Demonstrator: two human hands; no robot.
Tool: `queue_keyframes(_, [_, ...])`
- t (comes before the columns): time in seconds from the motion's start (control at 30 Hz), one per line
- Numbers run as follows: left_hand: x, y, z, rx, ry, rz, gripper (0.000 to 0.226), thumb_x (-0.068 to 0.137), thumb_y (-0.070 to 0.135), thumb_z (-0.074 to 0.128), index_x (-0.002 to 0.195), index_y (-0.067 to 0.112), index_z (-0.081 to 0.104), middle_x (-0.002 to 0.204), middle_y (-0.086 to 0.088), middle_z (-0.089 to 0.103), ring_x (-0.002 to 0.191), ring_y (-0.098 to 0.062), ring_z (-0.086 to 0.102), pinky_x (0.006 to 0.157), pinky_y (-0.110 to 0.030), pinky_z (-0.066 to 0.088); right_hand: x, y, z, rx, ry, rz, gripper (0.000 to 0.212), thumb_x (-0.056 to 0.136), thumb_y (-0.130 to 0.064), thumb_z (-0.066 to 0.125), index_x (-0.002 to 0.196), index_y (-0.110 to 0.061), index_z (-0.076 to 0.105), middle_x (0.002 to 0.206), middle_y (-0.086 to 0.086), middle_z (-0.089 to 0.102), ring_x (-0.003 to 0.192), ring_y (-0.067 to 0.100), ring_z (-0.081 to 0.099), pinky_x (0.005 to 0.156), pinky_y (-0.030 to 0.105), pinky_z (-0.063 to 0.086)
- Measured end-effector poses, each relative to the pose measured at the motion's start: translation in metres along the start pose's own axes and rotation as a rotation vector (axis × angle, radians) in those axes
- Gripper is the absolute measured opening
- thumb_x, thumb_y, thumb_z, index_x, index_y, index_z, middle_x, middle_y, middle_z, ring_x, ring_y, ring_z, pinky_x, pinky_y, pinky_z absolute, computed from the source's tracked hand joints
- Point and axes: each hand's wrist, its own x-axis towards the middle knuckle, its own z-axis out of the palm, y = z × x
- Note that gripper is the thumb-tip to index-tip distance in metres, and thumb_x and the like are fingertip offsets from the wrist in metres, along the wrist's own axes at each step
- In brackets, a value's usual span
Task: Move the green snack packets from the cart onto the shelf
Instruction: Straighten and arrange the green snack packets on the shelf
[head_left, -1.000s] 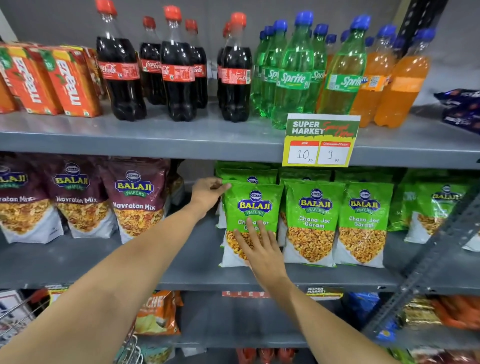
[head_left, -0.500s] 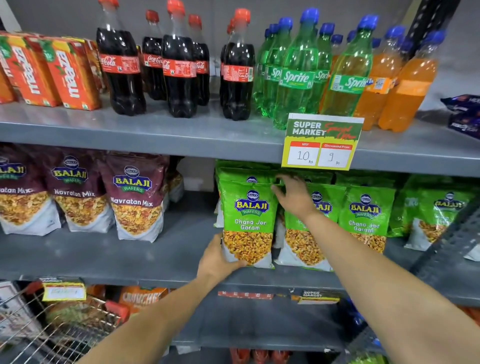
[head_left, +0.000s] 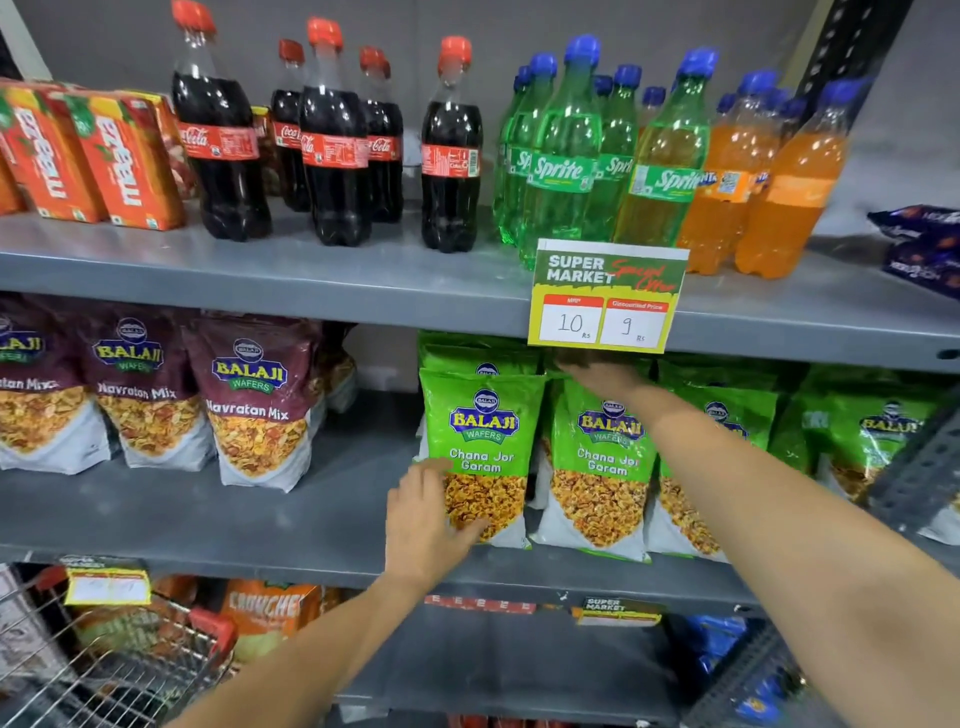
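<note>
Head view: the left hand (head_left: 434, 514) lies flat with fingers spread against the lower left corner of the leftmost front green snack packet (head_left: 480, 457), touching it but not gripping. The right hand (head_left: 597, 373) reaches up to about 1 o'clock of that packet, resting on the top edge of the next green packet (head_left: 602, 457) under the price card (head_left: 605, 296); its fingers are shadowed, so whether they pinch the top or merely press it cannot be told. Both packets stand upright on the middle shelf (head_left: 260, 525) in a row of like packets running toward 3 o'clock.

The step in hand looks like straightening and seating the packets just placed, not carrying. The next move would call for both hands to let go and drop toward 7 o'clock, where the wire cart (head_left: 104, 670) shows, to fetch another packet; what it holds is too blurred to name. The bare stretch of shelf at 9 o'clock of the green row offers room.

Further toward 9 o'clock on the same grey metal shelf stand maroon snack packets (head_left: 254, 405). The shelf above carries cola bottles (head_left: 332, 140), green soda bottles (head_left: 566, 150), orange drink bottles (head_left: 779, 187) and juice cartons (head_left: 124, 161). A grey wall backs the rack.
</note>
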Motion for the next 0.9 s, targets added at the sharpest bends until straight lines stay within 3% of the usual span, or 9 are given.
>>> queue_keyframes(0.03, [-0.004, 0.012, 0.001, 0.007, -0.011, 0.092, 0.065, 0.062, 0.046, 0.079, 0.112, 0.017, 0.048, 0.107, -0.003, 0.058, 0.097, -0.023, 0.058, 0.077, -0.037, 0.05, 0.002, 0.008, -0.004, -0.047, -0.057, 0.037, 0.064, 0.097, -0.05, 0.033, 0.148, -0.014, 0.023, 0.156, 0.011, 0.027, 0.141, 0.03, 0.03, 0.113, 0.032, 0.025])
queue_keyframes(0.1, [-0.008, 0.04, 0.011, -0.078, -0.234, 0.12, 0.049, 0.075, 0.04, 0.069, 0.114, 0.018, 0.049, 0.111, -0.002, 0.056, 0.099, -0.024, 0.06, 0.078, -0.036, 0.049, 0.007, 0.02, -0.009, -0.12, -0.118, 0.045, 0.06, 0.098, -0.048, 0.031, 0.145, -0.011, 0.031, 0.154, 0.014, 0.03, 0.139, 0.03, 0.033, 0.111, 0.031, 0.028])
queue_keyframes(0.17, [-0.006, 0.062, 0.028, -0.122, -0.48, 0.02, 0.058, 0.077, 0.041, 0.069, 0.124, 0.019, 0.044, 0.124, -0.001, 0.049, 0.108, -0.024, 0.056, 0.086, -0.036, 0.049, 0.006, 0.023, -0.012, -0.123, -0.124, 0.016, 0.053, 0.098, -0.047, 0.031, 0.141, -0.016, 0.036, 0.15, 0.012, 0.037, 0.136, 0.029, 0.039, 0.108, 0.032, 0.031])
queue_keyframes(0.27, [0.006, 0.086, 0.05, -0.169, -0.599, -0.124, 0.074, 0.077, 0.036, 0.074, 0.136, 0.015, 0.034, 0.13, -0.008, 0.051, 0.11, -0.026, 0.056, 0.09, -0.039, 0.051, 0.002, 0.028, -0.016, -0.122, -0.133, -0.041, 0.049, 0.099, -0.048, 0.03, 0.138, -0.02, 0.038, 0.152, 0.01, 0.036, 0.137, 0.028, 0.036, 0.11, 0.033, 0.028])
queue_keyframes(0.37, [0.014, 0.098, 0.063, -0.334, -0.692, -0.385, 0.065, 0.085, 0.021, 0.069, 0.137, 0.012, 0.031, 0.107, -0.015, 0.067, 0.065, -0.017, 0.067, 0.053, -0.026, 0.057, -0.002, 0.031, -0.02, -0.133, -0.139, -0.1, 0.042, 0.099, -0.046, 0.03, 0.132, -0.024, 0.043, 0.148, 0.007, 0.041, 0.134, 0.027, 0.039, 0.11, 0.036, 0.028])
queue_keyframes(0.5, [0.009, 0.098, 0.073, -0.393, -0.682, -0.453, 0.05, 0.087, 0.02, 0.067, 0.126, 0.007, 0.039, 0.086, -0.015, 0.067, 0.049, -0.019, 0.064, 0.049, -0.033, 0.058, -0.004, 0.033, -0.015, -0.201, -0.042, -0.227, 0.033, 0.099, -0.041, 0.034, 0.123, -0.024, 0.048, 0.134, 0.005, 0.054, 0.115, 0.025, 0.054, 0.096, 0.033, 0.041])
queue_keyframes(0.63, [0.002, 0.1, 0.071, -0.364, -0.625, -0.475, 0.035, 0.086, 0.027, 0.068, 0.103, 0.011, 0.041, 0.079, -0.014, 0.067, 0.044, -0.019, 0.06, 0.038, -0.029, 0.049, -0.003, 0.034, 0.0, -0.267, 0.063, -0.341, 0.028, 0.099, -0.031, 0.039, 0.12, -0.017, 0.052, 0.127, 0.007, 0.059, 0.105, 0.021, 0.056, 0.082, 0.024, 0.037])
queue_keyframes(0.83, [-0.004, 0.105, 0.073, -0.205, -0.527, -0.469, 0.036, 0.081, 0.041, 0.069, 0.086, 0.011, 0.051, 0.069, -0.008, 0.066, 0.052, -0.02, 0.062, 0.05, -0.034, 0.058, -0.002, 0.059, -0.027, -0.214, 0.01, -0.336, 0.034, 0.098, -0.04, 0.037, 0.127, -0.027, 0.048, 0.117, 0.0, 0.056, 0.106, 0.018, 0.054, 0.093, 0.029, 0.039])
queue_keyframes(0.9, [-0.004, 0.112, 0.066, -0.024, -0.487, -0.375, 0.04, 0.081, 0.051, 0.064, 0.076, 0.013, 0.049, 0.068, -0.004, 0.059, 0.061, -0.019, 0.062, 0.056, -0.032, 0.056, 0.011, 0.089, -0.043, -0.179, -0.011, -0.174, 0.03, 0.096, -0.041, 0.039, 0.123, -0.03, 0.048, 0.128, 0.007, 0.055, 0.118, 0.024, 0.052, 0.1, 0.034, 0.04])
